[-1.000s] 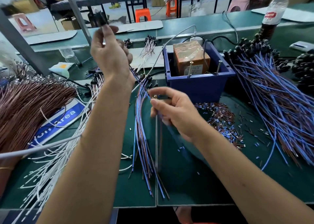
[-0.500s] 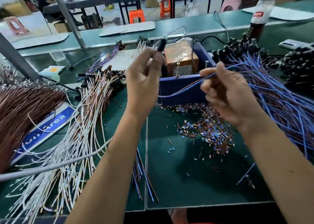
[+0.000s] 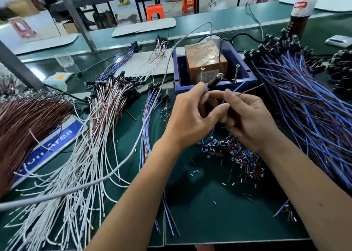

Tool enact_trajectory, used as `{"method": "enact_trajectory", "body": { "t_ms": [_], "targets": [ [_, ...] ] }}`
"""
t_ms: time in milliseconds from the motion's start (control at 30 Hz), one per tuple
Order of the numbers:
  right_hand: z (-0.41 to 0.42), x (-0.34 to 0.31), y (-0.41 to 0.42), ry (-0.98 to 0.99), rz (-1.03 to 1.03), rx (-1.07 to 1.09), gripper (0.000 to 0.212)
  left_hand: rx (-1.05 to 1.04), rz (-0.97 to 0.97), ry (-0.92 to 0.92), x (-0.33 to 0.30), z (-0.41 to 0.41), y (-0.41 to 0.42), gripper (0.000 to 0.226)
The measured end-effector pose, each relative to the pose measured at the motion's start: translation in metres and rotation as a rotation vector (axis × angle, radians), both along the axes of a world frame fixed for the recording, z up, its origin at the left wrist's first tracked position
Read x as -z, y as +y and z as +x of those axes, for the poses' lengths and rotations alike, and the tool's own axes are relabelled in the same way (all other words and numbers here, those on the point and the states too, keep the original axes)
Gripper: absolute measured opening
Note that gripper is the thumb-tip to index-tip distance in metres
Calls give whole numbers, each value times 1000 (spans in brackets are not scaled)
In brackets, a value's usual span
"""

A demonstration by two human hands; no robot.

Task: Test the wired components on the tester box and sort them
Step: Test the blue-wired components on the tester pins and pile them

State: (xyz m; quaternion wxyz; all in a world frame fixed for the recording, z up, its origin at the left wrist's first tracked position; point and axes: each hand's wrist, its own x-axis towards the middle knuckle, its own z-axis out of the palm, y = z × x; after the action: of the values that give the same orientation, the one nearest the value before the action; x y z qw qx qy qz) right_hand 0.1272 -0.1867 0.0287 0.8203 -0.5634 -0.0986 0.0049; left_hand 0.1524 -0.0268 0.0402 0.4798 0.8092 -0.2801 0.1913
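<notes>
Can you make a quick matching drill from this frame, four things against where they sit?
Things:
1. orange box
2. brown wire bundle
3. bottle
4. black part

Places:
A. far left of the bench
B. back right corner
C. inside the blue bin
D. pinched in the left hand

Pairs: 1-C, 2-A, 3-B, 4-D

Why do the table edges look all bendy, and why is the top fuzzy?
Head view: the wide lens curves the green table edges; the orange stools and bottle at the top are blurred; both hands sit sharp mid-frame, casting soft shadows.
</notes>
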Motion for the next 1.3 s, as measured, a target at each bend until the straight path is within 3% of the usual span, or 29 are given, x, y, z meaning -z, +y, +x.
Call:
{"method": "enact_trajectory", "body": {
  "t_ms": [133,333,567,733,1033,1167,1300],
  "targets": [
    [1,6,1,51,-32,25,32,78,-134,189,10,4,4,54],
    [2,3,-3,17,-59,204,24,240,-221,392,13,4,7,35],
    [1,4,-5,24,-10,214,17,265,-171,388,17,2,6,6],
    [0,4,-2,21,-52,200,14,210,-314,382,19,4,5,9],
    [-1,6,-9,-25,-23,217,20,213,-348,411,13,2,6,11],
    [1,3,-20,37,109,320,20,233,-401,481,10,1,10,14],
    [1,6,-19,27,-7,359,18,222,-481,526,8,3,15,14]
  ]
}}
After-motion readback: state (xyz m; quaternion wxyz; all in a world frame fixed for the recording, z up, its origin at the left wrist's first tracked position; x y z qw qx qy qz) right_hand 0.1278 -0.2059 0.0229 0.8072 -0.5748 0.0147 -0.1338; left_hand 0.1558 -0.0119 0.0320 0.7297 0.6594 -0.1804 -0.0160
